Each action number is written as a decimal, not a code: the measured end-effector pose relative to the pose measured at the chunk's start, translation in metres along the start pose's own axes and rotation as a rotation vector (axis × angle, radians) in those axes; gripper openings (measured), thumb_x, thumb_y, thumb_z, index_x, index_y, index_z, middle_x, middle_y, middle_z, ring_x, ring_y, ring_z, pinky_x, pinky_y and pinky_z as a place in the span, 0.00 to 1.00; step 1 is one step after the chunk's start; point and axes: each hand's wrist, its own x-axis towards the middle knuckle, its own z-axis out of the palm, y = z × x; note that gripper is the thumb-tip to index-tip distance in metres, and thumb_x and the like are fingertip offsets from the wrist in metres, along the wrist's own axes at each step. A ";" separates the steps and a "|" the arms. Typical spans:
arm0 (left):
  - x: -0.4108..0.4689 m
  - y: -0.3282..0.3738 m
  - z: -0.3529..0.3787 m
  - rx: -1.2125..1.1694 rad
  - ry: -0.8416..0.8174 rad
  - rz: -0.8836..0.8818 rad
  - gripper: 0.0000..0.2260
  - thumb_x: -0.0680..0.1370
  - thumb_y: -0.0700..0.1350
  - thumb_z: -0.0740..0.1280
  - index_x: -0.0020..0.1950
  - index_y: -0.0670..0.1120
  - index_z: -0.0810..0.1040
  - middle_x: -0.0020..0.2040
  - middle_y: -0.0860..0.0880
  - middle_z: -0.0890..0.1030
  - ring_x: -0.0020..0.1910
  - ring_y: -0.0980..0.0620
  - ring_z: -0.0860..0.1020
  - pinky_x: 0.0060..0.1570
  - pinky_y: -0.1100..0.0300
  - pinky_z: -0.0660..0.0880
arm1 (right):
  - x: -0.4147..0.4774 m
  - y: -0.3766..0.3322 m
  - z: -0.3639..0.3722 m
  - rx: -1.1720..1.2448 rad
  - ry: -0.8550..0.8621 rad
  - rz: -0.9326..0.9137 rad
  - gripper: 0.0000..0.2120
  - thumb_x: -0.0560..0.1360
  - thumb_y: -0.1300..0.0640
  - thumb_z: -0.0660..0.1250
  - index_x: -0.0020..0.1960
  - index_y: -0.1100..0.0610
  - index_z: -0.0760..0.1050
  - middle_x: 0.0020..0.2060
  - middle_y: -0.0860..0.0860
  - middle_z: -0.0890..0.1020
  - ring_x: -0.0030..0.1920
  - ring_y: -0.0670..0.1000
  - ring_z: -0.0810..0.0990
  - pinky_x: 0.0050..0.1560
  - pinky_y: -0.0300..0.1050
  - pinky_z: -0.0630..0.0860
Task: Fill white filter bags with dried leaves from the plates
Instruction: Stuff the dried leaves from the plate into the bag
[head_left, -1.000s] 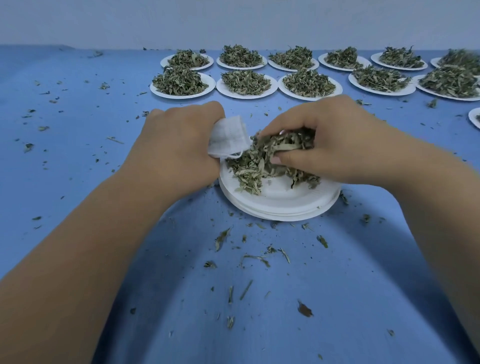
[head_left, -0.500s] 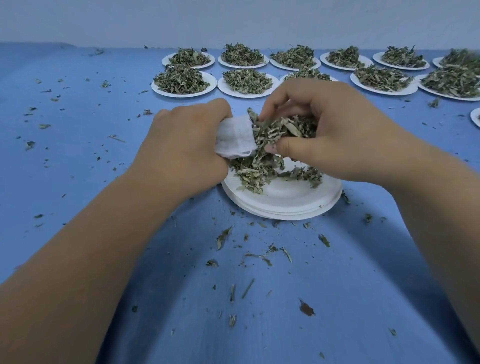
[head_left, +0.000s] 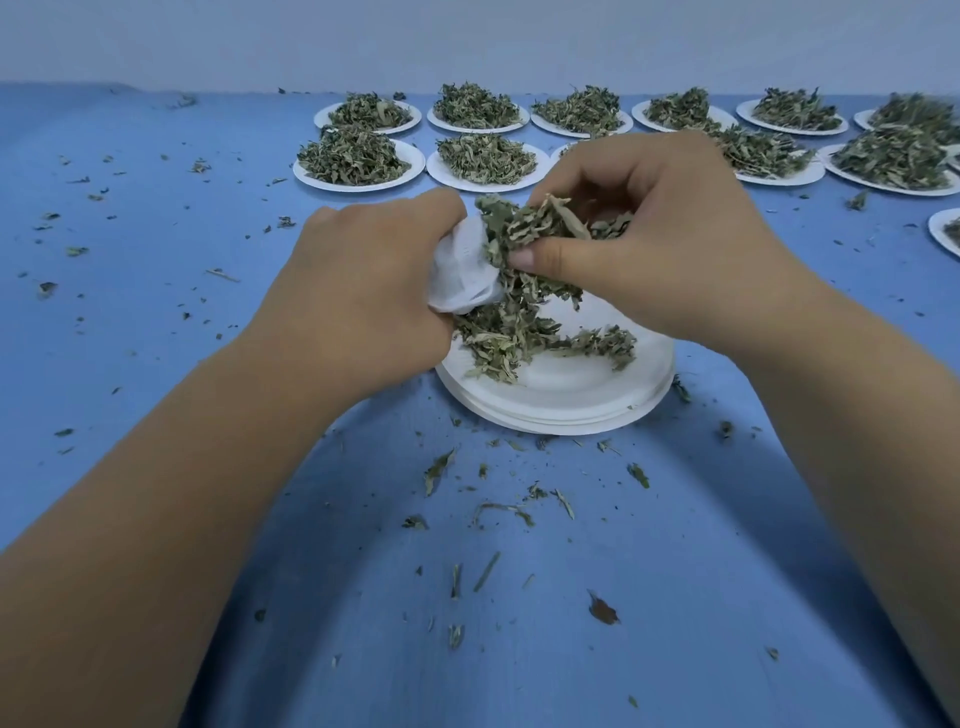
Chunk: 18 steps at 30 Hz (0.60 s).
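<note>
Up from the plate (head_left: 571, 402) the right hand (head_left: 670, 244) has come, bringing a bunch of leaves (head_left: 540, 223) with it. Now the bunch is right at the mouth of the white bag (head_left: 462, 270). The left hand (head_left: 363, 291) has tipped the bag up a little to meet it.

The right hand's fingers (head_left: 582, 174) and thumb are squeezed tight on the bunch. Some leaves stick out past the fingers and some hang down toward the plate. The left hand's fingers are curled round the bag and hold it just above the left edge of the plate. The bag looks scrunched. I cannot tell how wide its mouth is, since the leaves and the hand hide it.

So the step now is stuffing this bunch into the bag. It looks like the middle of one fill, not the end, because a small pile of leaves (head_left: 524, 338) lies on the plate under the hands.

Next, I think the right hand needs to push the bunch in with its fingertips and only then let go. The left hand needs to hold the mouth open and steady. Both should work over the plate, so leaves that fall land there and not on the blue desk (head_left: 545, 649), where lots of little bits (head_left: 438, 470) already lie.

Far back on the desk stand many more plates (head_left: 413, 158) heaped with leaves, so much of the job is left.
</note>
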 end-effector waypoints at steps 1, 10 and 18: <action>0.000 -0.002 0.001 -0.040 0.000 -0.020 0.14 0.68 0.40 0.71 0.47 0.51 0.70 0.36 0.51 0.75 0.35 0.46 0.72 0.31 0.56 0.66 | 0.001 0.001 -0.001 0.028 0.005 0.024 0.10 0.69 0.56 0.81 0.47 0.56 0.83 0.33 0.42 0.80 0.33 0.40 0.76 0.38 0.34 0.76; 0.000 -0.003 0.007 -0.129 0.020 -0.030 0.14 0.69 0.43 0.74 0.49 0.53 0.74 0.36 0.53 0.76 0.35 0.52 0.73 0.33 0.55 0.66 | -0.001 -0.005 0.003 0.045 -0.067 0.086 0.09 0.70 0.55 0.80 0.47 0.54 0.83 0.39 0.51 0.86 0.37 0.53 0.82 0.42 0.48 0.81; -0.002 0.000 0.006 -0.040 0.028 -0.024 0.14 0.67 0.41 0.72 0.45 0.52 0.69 0.31 0.54 0.69 0.30 0.54 0.67 0.31 0.59 0.58 | -0.005 -0.011 0.002 0.107 -0.210 0.060 0.10 0.72 0.59 0.78 0.49 0.46 0.85 0.42 0.40 0.87 0.44 0.40 0.84 0.45 0.33 0.80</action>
